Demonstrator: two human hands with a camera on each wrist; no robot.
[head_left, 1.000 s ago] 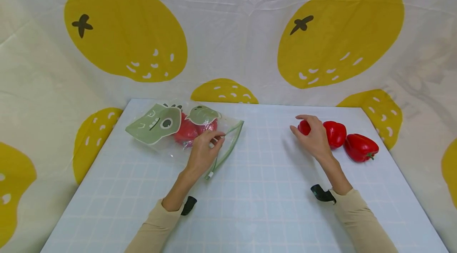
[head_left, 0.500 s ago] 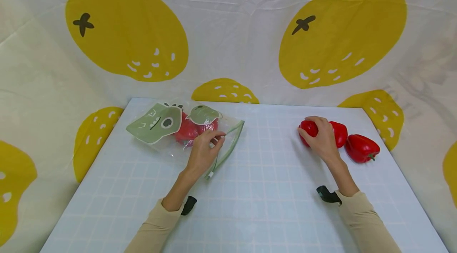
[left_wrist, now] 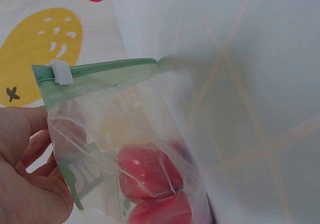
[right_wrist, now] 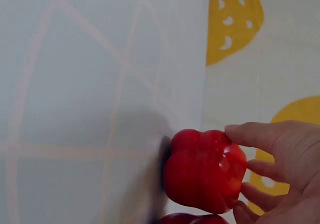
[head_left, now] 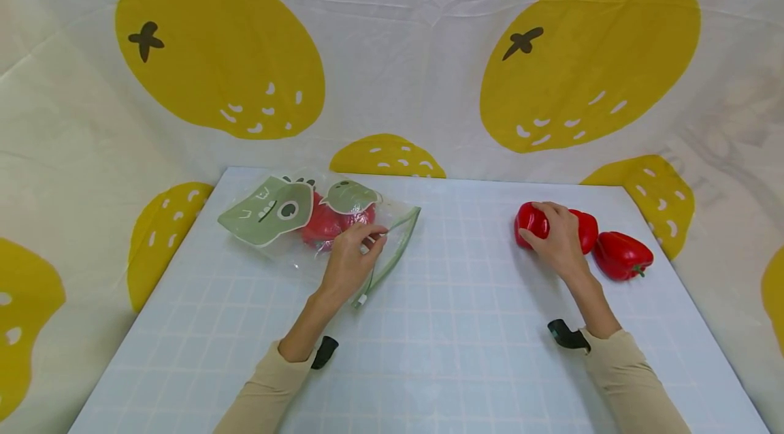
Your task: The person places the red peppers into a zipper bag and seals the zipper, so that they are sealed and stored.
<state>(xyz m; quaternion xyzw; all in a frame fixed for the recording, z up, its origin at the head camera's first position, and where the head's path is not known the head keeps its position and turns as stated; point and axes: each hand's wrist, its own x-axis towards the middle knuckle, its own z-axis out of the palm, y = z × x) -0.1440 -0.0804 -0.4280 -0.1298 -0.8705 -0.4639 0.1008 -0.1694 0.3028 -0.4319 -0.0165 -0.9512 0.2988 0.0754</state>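
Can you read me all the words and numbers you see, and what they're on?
No words or numbers can be read.
Clear bag with green cartoons: little white marks, too small to make out.
Cloth backdrop: faint grey marks on the right, too blurred to read.

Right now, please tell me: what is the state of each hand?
Left hand: closed, holding the clear zip bag at its edge.
Right hand: closed around the loose red pepper leftmost in the head view.

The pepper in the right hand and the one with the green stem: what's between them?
Another red pepper, partly hidden by the right hand, lies between them, as the head view shows.
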